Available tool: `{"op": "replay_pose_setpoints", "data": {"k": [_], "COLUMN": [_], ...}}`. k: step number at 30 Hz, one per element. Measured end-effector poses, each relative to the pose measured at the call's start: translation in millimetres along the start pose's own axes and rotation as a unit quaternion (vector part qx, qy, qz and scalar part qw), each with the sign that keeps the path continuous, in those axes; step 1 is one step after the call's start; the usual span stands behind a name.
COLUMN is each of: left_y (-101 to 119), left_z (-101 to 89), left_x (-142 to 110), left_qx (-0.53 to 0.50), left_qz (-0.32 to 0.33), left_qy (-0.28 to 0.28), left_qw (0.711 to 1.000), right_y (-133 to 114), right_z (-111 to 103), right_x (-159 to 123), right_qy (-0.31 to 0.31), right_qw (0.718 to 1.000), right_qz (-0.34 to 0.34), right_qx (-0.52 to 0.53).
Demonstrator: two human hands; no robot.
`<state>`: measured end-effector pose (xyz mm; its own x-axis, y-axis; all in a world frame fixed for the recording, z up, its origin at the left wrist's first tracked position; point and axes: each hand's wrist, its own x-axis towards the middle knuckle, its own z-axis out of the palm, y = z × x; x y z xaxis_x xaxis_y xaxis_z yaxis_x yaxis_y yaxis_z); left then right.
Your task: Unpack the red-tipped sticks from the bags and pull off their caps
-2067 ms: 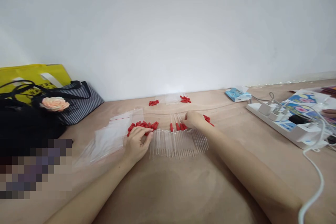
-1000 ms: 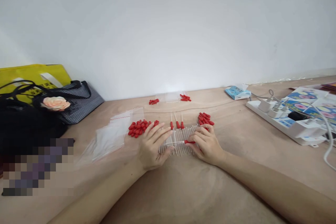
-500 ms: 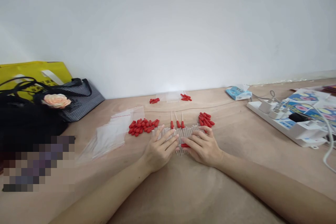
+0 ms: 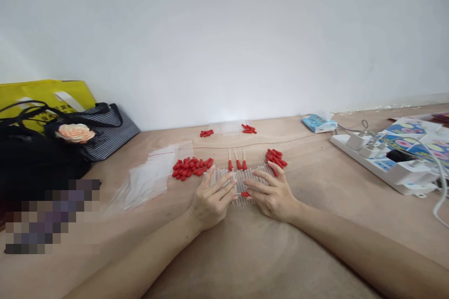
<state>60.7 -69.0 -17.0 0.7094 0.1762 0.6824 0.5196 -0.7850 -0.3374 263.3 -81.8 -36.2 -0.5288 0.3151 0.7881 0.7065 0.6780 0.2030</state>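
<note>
A row of thin clear tubes (image 4: 241, 177) lies side by side on the table beneath both my hands. Between the hands is a dropper (image 4: 244, 194), a clear tube with a red rubber bulb. My left hand (image 4: 214, 197) has its curled fingers at the tube end; its thumb is hidden. The fingers of my right hand (image 4: 273, 192) close about the bulb end and partly cover it. By my right index finger is a red bulb (image 4: 274, 171) at the edge of the right pile of bulbs (image 4: 274, 155). Three assembled droppers (image 4: 239, 163) lie beyond the row.
A larger pile of red bulbs (image 4: 189, 167) and clear zip bags (image 4: 150, 177) lie left. Farther back are a bag (image 4: 228, 128) and small groups of red pieces (image 4: 249, 129). Right stand a tissue pack (image 4: 318, 124) and a power strip (image 4: 379, 163); bags (image 4: 108, 133) sit far left.
My right index finger has straightened toward the right pile, and a red bulb there lies nearer to me. More of the dropper shows between my hands.
</note>
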Motion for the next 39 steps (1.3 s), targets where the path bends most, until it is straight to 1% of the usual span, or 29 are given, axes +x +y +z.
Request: {"op": "replay_pose_setpoints", "data": {"k": [4, 15, 21, 27, 29, 31, 32, 34, 36, 39], "left_y": [1.0, 0.9, 1.3, -0.7, -4.8, -9.5, -11.4, -13.9, -15.4, -19.4], "left_z": [-2.0, -4.8, -6.4, -8.9, -10.1, -11.2, -11.5, -11.5, -10.8, -8.1], "left_x": [0.4, 1.0, 1.5, 0.9, -1.3, -3.6, -4.2, -3.3, 1.3, 15.2], "left_qx": [-0.004, 0.003, 0.0, 0.01, 0.016, 0.02, 0.018, 0.001, -0.04, -0.134], "left_qz": [-0.003, 0.003, 0.004, -0.001, -0.011, -0.042, -0.068, -0.138, -0.218, -0.318], "left_qy": [-0.004, -0.002, 0.002, 0.005, 0.009, 0.013, 0.012, -0.011, -0.051, -0.103], "left_qw": [1.0, 1.0, 1.0, 1.0, 1.0, 0.999, 0.997, 0.99, 0.974, 0.933], "right_y": [-1.5, -0.4, -2.1, -0.2, 1.7, 3.3, 3.8, 5.2, 9.2, 25.6], "right_z": [-1.8, -2.7, -4.1, -4.6, -5.8, -6.9, -7.1, -6.7, -5.3, -3.0], "right_x": [0.9, 0.5, 4.1, 2.8, 0.7, -1.3, -2.0, -2.8, -3.0, -3.8], "right_qy": [0.012, 0.004, 0.027, 0.038, 0.035, 0.036, 0.036, 0.035, 0.031, 0.029], "right_qw": [1.0, 1.0, 0.999, 0.998, 0.998, 0.998, 0.997, 0.995, 0.992, 0.981], "right_qz": [-0.005, -0.026, -0.034, -0.03, -0.008, 0.028, 0.046, 0.079, 0.118, 0.192], "right_qx": [0.003, -0.003, 0.014, 0.041, 0.049, 0.051, 0.05, 0.041, 0.025, 0.015]}}
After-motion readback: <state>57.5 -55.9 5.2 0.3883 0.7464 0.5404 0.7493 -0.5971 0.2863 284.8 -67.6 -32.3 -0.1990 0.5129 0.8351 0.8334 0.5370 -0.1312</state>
